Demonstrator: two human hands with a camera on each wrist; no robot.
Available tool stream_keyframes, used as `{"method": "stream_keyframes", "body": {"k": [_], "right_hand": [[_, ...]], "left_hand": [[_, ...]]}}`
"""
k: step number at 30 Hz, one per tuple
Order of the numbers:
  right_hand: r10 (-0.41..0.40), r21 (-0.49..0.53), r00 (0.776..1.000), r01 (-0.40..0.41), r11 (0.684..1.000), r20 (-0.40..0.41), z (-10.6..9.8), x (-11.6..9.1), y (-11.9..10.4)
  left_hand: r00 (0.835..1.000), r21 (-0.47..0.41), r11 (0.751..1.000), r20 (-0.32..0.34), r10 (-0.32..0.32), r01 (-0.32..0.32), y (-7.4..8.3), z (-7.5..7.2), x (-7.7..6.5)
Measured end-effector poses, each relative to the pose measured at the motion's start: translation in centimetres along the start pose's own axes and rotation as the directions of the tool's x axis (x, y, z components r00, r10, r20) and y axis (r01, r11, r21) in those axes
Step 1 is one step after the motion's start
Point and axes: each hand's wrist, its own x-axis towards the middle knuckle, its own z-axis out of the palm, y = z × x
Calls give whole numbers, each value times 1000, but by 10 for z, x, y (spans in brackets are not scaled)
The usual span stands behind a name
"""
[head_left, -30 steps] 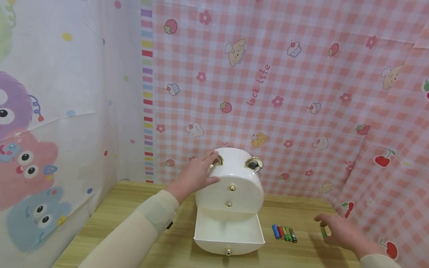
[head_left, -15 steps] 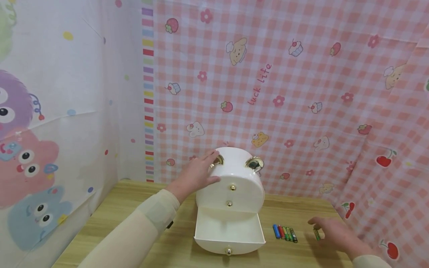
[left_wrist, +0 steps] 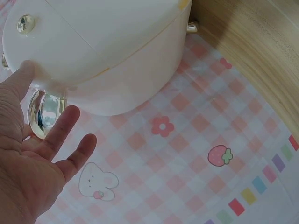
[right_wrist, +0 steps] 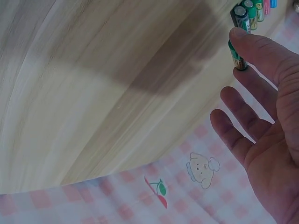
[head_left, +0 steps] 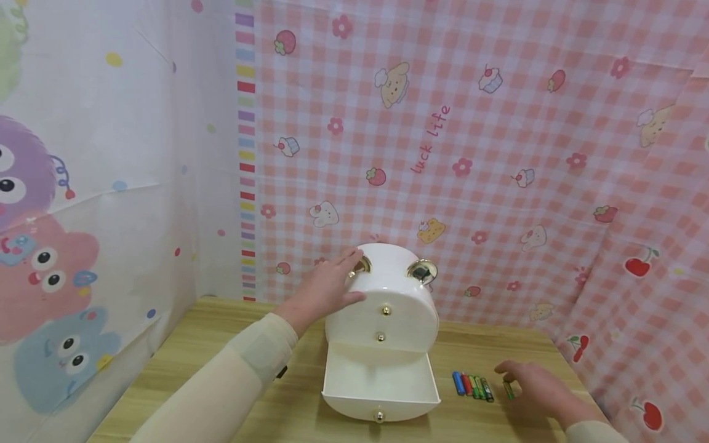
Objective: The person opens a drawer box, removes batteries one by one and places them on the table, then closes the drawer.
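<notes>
A white storage box (head_left: pixel 410 311) with gold round eyes and gold knobs stands on the table, its bottom drawer (head_left: pixel 354 405) pulled out. My left hand (head_left: pixel 324 289) rests on the box's upper left beside the gold eye (left_wrist: pixel 46 109); in the left wrist view the thumb touches the box and two fingers stretch out loosely. With thumb and forefinger my right hand (head_left: pixel 540 389) pinches a small green battery (right_wrist: pixel 237 57), low over the table. Just left of it lies a row of several batteries (head_left: pixel 472 386), blue, red and green ones.
The wooden table (head_left: pixel 221 344) carries everything. A pink checked cloth (head_left: pixel 471 203) hangs behind and on the right, and a white cartoon cloth (head_left: pixel 149 234) on the left. A small black object (head_left: pixel 281 372) shows beside the left sleeve.
My right hand has moved left with the battery, closer to the row. The left hand has stayed on the box, and the drawer has not moved.
</notes>
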Motion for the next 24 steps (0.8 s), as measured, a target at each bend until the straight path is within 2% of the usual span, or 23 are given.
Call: {"method": "stream_keyframes", "body": {"k": [11, 18, 24], "right_hand": [[0, 33, 1000, -1, 999, 4, 11, 7, -6], [33, 70, 999, -36, 997, 40, 14, 13, -10], [3, 43, 1000, -4, 999, 27, 18, 16, -10]], "left_hand": [[1000, 16, 1000, 3, 6, -6, 1, 0, -1], [1000, 15, 1000, 1, 8, -8, 1, 0, 0], [1000, 18, 1000, -4, 12, -12, 0, 0, 0]]}}
